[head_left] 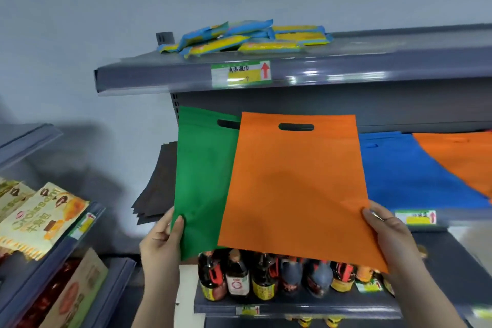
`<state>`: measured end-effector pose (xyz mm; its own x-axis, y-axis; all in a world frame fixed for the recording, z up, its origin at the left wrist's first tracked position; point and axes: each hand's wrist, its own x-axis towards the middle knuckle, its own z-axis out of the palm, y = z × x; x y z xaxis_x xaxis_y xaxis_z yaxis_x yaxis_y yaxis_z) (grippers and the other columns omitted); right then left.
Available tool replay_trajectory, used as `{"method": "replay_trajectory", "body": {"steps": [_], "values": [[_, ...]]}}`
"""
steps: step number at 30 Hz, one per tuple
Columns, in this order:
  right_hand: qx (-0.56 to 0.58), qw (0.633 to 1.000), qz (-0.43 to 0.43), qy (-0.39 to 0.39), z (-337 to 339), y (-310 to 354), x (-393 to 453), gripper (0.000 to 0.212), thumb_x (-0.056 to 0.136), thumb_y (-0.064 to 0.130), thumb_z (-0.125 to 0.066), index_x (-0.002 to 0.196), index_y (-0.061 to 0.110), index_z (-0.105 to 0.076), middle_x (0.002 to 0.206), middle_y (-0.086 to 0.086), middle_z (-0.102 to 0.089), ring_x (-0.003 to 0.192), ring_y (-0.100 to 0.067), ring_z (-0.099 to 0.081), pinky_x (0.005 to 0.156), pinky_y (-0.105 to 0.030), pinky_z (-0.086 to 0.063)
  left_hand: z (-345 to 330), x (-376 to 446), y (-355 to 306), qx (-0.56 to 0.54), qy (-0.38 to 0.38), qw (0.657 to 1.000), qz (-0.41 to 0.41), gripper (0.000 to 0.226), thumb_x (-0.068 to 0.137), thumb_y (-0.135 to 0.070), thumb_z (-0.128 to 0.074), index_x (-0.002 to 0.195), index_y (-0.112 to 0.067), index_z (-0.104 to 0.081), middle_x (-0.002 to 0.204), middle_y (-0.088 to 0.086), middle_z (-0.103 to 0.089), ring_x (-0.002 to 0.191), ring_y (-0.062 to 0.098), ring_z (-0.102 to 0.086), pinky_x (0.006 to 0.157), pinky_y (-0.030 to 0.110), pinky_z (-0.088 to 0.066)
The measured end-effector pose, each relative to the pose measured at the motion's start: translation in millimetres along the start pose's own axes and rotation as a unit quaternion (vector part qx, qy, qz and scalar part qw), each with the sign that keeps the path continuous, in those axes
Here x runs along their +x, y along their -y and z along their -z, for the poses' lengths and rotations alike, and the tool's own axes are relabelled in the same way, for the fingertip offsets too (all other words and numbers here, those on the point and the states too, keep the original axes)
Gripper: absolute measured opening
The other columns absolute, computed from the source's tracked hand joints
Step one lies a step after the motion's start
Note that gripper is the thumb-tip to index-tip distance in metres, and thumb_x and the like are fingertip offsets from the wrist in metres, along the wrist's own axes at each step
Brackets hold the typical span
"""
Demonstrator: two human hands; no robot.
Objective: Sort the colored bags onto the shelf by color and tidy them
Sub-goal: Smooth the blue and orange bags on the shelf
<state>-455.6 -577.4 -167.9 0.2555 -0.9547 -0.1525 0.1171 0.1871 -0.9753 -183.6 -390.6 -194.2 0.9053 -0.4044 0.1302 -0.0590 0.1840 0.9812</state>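
Orange bag (295,189) upright before the middle shelf (452,217), long axis vertical, handle slot up. Right hand (391,237) pinches its lower right corner; left hand (162,239) grips green bag (202,181), overlapped behind. Blue bags (404,173) lie right.

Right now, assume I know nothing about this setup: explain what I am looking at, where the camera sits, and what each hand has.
No machine here: a person wears a camera on the head, looking down at their own hands before grey metal store shelves. The left hand pinches a flat green fabric bag. The right hand holds a flat orange fabric bag. On the middle shelf lie black bags, blue bags and more orange bags. Dark sauce bottles stand below.
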Motion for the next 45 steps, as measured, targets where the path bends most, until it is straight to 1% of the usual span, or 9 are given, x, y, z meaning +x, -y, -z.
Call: {"method": "replay_trajectory", "body": {"steps": [5,8,17,21,26,30,33,38,45], "values": [[-0.011,0.999,0.001,-0.05,58,12,4,0.017,0.097,0.021,-0.05,0.099,0.022,-0.066,0.08,-0.01,-0.066,0.055,-0.026,-0.059,0.041,-0.03,-0.048,-53,-18,12,-0.008,0.027,0.999,0.023,0.034,0.094,-0.005,-0.052,0.106,-0.032,-0.07,0.102,-0.001,-0.073,0.102,0.025,-0.066,0.089,0.048,-0.052],[-0.004,0.997,0.005,-0.072,82,13,7,0.016,0.096,0.019,-0.05,0.098,0.023,-0.066,0.084,-0.009,-0.064,0.064,-0.025,-0.058,0.039,-0.026,-0.047,-73,-25,15,-0.006,0.03,0.999,0.041,0.033,0.095,-0.008,-0.052,0.104,-0.033,-0.071,0.101,0.0,-0.073,0.102,0.028,-0.066,0.089,0.059,-0.048],[0.007,0.99,0.029,-0.137,108,8,19,0.017,0.096,0.017,-0.049,0.096,0.021,-0.065,0.065,0.005,-0.069,0.057,-0.019,-0.059,0.053,-0.032,-0.046,-111,3,22,0.019,0.06,0.997,0.05,0.031,0.094,-0.003,-0.052,0.104,-0.027,-0.069,0.099,-0.002,-0.072,0.1,0.024,-0.065,0.091,0.041,-0.05],[0.006,0.987,0.036,-0.157,112,10,28,0.019,0.096,0.019,-0.049,0.107,0.018,-0.065,0.09,-0.006,-0.068,0.065,-0.018,-0.063,0.055,-0.031,-0.048,-130,20,22,0.057,0.078,0.994,0.05,0.029,0.093,-0.001,-0.053,0.113,-0.017,-0.067,0.092,-0.004,-0.069,0.097,0.022,-0.064,0.087,0.033,-0.05],[-0.005,0.986,0.039,-0.162,109,15,43,0.017,0.097,0.017,-0.047,0.1,0.02,-0.064,0.072,0.007,-0.071,0.052,-0.004,-0.063,0.042,-0.02,-0.049,-151,39,27,0.164,0.118,0.979,0.024,0.029,0.092,-0.002,-0.055,0.12,-0.007,-0.063,0.103,0.003,-0.067,0.089,0.012,-0.059,0.08,0.021,-0.045],[-0.021,0.986,0.045,-0.156,107,16,50,0.016,0.096,0.018,-0.049,0.097,0.021,-0.064,0.092,-0.006,-0.065,0.066,-0.019,-0.06,0.055,-0.03,-0.045,-163,46,34,0.229,0.124,0.965,0.001,0.028,0.091,0.0,-0.055,0.118,-0.004,-0.063,0.103,0.007,-0.068,0.071,-0.001,-0.055,0.055,0.003,-0.042],[-0.016,0.986,0.052,-0.156,111,15,55,0.017,0.096,0.018,-0.05,0.094,0.023,-0.066,0.102,-0.011,-0.064,0.074,-0.024,-0.058,0.06,-0.032,-0.045,-172,49,36,0.261,0.117,0.958,0.013,0.031,0.091,-0.001,-0.055,0.121,-0.003,-0.061,0.11,0.011,-0.068,0.07,0.002,-0.054,0.052,0.004,-0.04],[0.001,0.989,0.042,-0.139,124,18,66,0.021,0.096,0.017,-0.049,0.109,0.02,-0.066,0.101,-0.012,-0.067,0.079,-0.026,-0.061,0.067,-0.034,-0.048,-189,54,35,0.318,0.113,0.941,0.016,0.038,0.091,-0.003,-0.057,0.129,0.0,-0.054,0.121,0.018,-0.062,0.093,0.02,-0.06,0.072,0.02,-0.043],[0.012,0.994,0.033,-0.107,172,33,93,0.019,0.096,0.017,-0.049,0.098,0.021,-0.067,0.076,0.004,-0.073,0.062,-0.009,-0.067,0.058,-0.029,-0.049,-225,20,15,0.409,0.058,0.907,-0.077,0.04,0.086,-0.017,-0.064,0.125,-0.009,-0.057,0.107,0.013,-0.067,0.11,0.037,-0.055,0.095,0.049,-0.042]]}}
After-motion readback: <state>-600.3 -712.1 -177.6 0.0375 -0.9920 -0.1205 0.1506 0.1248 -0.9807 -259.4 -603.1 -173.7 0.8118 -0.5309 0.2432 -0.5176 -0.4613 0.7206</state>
